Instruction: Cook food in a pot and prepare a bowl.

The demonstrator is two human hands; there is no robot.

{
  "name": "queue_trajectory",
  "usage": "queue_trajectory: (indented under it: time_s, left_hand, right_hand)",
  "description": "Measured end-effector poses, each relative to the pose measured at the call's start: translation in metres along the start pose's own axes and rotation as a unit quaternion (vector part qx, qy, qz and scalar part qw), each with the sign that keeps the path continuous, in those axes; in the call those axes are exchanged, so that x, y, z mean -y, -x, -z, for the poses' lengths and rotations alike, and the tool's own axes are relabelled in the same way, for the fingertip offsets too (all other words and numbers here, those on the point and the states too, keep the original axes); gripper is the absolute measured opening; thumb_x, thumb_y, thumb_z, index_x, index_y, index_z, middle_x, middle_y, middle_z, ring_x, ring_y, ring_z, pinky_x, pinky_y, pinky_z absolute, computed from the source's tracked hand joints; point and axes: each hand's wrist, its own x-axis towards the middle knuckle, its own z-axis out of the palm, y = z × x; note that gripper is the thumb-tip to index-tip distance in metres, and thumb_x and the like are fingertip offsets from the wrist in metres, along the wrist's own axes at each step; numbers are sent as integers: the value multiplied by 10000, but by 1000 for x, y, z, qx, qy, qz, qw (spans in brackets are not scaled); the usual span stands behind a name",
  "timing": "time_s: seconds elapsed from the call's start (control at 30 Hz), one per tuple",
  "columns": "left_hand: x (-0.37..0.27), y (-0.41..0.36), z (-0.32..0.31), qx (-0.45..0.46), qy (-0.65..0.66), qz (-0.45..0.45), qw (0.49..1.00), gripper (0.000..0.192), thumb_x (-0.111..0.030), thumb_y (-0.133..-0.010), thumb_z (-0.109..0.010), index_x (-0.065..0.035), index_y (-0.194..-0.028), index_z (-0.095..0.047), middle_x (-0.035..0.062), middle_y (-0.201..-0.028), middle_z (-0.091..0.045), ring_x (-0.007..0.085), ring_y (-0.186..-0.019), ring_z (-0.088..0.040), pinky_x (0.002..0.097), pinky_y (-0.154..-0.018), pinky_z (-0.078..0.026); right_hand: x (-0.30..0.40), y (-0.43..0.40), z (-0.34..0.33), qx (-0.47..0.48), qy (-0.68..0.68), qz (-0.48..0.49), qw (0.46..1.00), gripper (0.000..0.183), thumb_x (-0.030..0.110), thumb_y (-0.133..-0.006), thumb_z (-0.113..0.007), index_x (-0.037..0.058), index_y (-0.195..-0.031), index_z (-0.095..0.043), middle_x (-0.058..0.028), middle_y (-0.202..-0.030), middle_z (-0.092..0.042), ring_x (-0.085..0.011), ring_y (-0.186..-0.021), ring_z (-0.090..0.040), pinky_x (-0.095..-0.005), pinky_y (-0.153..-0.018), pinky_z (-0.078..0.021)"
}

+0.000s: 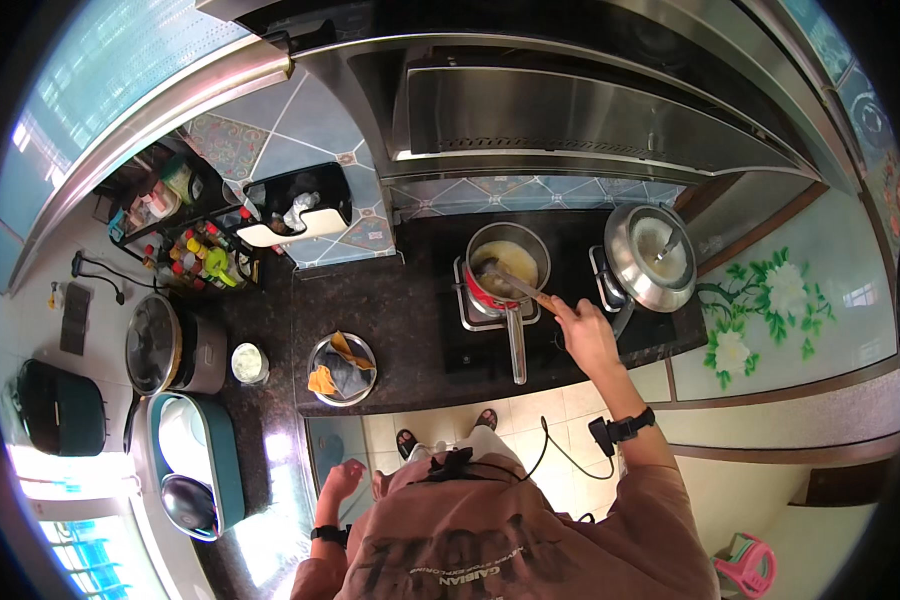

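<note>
My right hand [586, 337] grips the wooden handle of a cooking utensil [541, 298], whose far end dips into yellowish food in a saucepan [545, 250]. This pan stands on the left burner of a black cooktop, its metal handle pointing towards me. My left hand [347, 475] hangs near my body below the counter edge, loosely curled; I see nothing in it, but its fingers are small and partly hidden. Left of the cooktop, a round metal plate [317, 384] holds a grey and orange cloth. A lidded wok [676, 295] sits on the right burner.
A range hood [532, 112] overhangs the cooktop. On the left counter are a cup of white contents [250, 364], a lidded electric cooker [208, 352], a green rack with bowls [229, 480] and a rack of bottles [255, 274]. A white-fronted bin [300, 229] hangs at the wall.
</note>
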Motion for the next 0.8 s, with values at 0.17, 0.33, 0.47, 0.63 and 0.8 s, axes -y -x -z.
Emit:
queue_trajectory:
  time_s: [0.17, 0.33, 0.47, 0.63, 0.8]
  left_hand:
    - [-2, 3, -3, 5, 8, 13, 1000, 179, -167, -892, -548, -91, -983, -682, 131, -824, -717, 286, -804, -711, 380, -733, -559]
    - [-5, 5, -6, 11, 19, 24, 999, 180, -167, -892, -544, -88, -980, -682, 132, -823, -715, 284, -800, -710, 376, -727, -558]
    - [-11, 6, -2, 12, 17, 33, 999, 179, -170, -892, -546, -88, -978, -681, 131, -818, -715, 280, -798, -710, 377, -723, -557]
    - [-4, 10, -4, 0, 10, 17, 1000, 201, -182, -906, -530, -83, -998, -678, 118, -816, -714, 255, -768, -702, 365, -691, -550]
    - [0, 11, -8, 10, 0, 22, 1000, 226, -199, -920, -505, -80, -1014, -673, 108, -821, -715, 233, -733, -695, 359, -657, -548]
  right_hand:
    - [-10, 7, 13, -12, 7, 8, 1000, 347, 168, -896, -645, 124, -1240, -631, -128, -841, -527, -280, -733, -596, -384, -654, -524]
    - [-7, 1, 15, -7, 3, -48, 999, 341, 200, -909, -637, 98, -1234, -628, -140, -815, -539, -299, -712, -614, -385, -624, -532]
    - [-9, -2, 13, -22, 8, -46, 999, 328, 220, -915, -630, 95, -1218, -638, -147, -800, -561, -313, -681, -634, -392, -590, -538]
    - [-8, -1, 13, -53, -23, -64, 996, 300, 259, -928, -614, 91, -1172, -663, -152, -737, -595, -336, -599, -639, -413, -535, -534]
    - [-1, 1, 20, -73, -65, -73, 993, 293, 264, -929, -612, 70, -1142, -669, -175, -709, -620, -355, -604, -642, -429, -538, -534]
